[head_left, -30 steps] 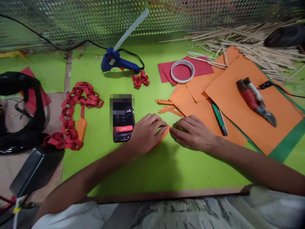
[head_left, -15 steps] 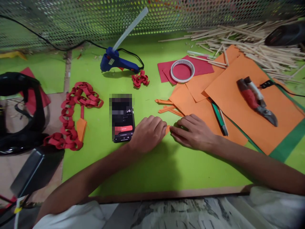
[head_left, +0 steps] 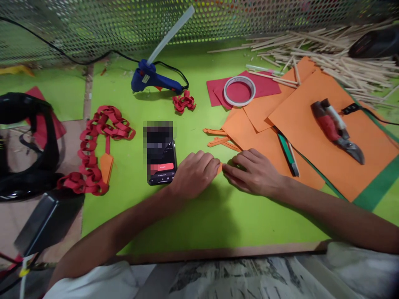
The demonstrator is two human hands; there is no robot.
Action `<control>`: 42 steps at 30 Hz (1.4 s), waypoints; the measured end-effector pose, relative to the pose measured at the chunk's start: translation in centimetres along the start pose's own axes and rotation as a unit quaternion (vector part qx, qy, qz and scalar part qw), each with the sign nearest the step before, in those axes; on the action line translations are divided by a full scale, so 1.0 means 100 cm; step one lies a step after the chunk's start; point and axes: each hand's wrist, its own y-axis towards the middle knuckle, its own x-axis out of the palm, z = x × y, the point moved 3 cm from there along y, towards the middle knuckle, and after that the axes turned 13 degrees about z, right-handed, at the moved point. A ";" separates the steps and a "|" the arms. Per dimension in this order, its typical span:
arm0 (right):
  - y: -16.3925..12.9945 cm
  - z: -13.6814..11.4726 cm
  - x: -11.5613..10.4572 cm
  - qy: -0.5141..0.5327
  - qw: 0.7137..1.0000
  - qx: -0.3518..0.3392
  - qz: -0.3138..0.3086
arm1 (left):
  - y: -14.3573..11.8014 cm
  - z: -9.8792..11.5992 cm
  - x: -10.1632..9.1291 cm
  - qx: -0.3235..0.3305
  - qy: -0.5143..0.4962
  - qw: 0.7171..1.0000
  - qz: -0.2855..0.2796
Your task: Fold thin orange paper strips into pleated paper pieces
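Note:
My left hand (head_left: 195,173) and my right hand (head_left: 252,171) meet fingertip to fingertip on the green tabletop (head_left: 199,220). Between them they pinch a small orange paper strip (head_left: 220,167); only a sliver of it shows, the rest lies hidden under my left fingers. Just left of my left hand lies a phone (head_left: 160,160) with its screen lit. More orange strips (head_left: 220,139) lie a little beyond my hands.
Orange paper sheets (head_left: 311,137) spread to the right, with red-handled pliers (head_left: 338,131) and a green-handled tool (head_left: 288,153) on them. A tape roll (head_left: 239,91), blue glue gun (head_left: 152,79), red paper chain (head_left: 96,145) and wooden sticks (head_left: 327,50) lie farther back.
My left hand has slid over the orange strip, so less of it shows now. Both hands stay in nearly the same place.

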 end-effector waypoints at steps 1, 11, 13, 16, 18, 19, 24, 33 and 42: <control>0.000 0.000 0.000 0.002 1.000 0.001 -0.001 | -0.001 0.000 -0.001 0.011 0.005 1.000 0.002; -0.001 0.001 0.000 0.010 1.000 0.002 -0.003 | -0.003 -0.001 -0.008 0.104 0.038 0.994 0.002; -0.001 0.001 0.000 0.013 1.000 0.004 0.001 | -0.002 -0.002 -0.008 0.109 0.030 0.994 -0.010; -0.001 0.001 0.000 0.011 1.000 0.005 -0.003 | 0.000 -0.005 -0.009 0.126 0.028 0.992 -0.011; -0.001 0.000 0.000 0.008 1.000 0.002 -0.005 | 0.000 -0.006 -0.010 0.142 0.038 0.989 -0.009; -0.001 0.000 0.000 0.009 1.000 0.002 -0.005 | 0.000 -0.006 -0.010 0.151 0.043 0.988 -0.007; 0.000 0.001 0.000 0.032 0.999 0.026 -0.007 | -0.004 -0.008 -0.009 0.166 0.040 0.985 -0.013; -0.004 0.000 0.001 0.020 1.000 0.022 -0.004 | -0.007 -0.014 -0.009 0.144 -0.008 0.989 -0.035; -0.002 0.001 0.001 0.011 1.000 0.013 -0.008 | -0.003 -0.017 -0.014 0.246 0.061 0.966 -0.040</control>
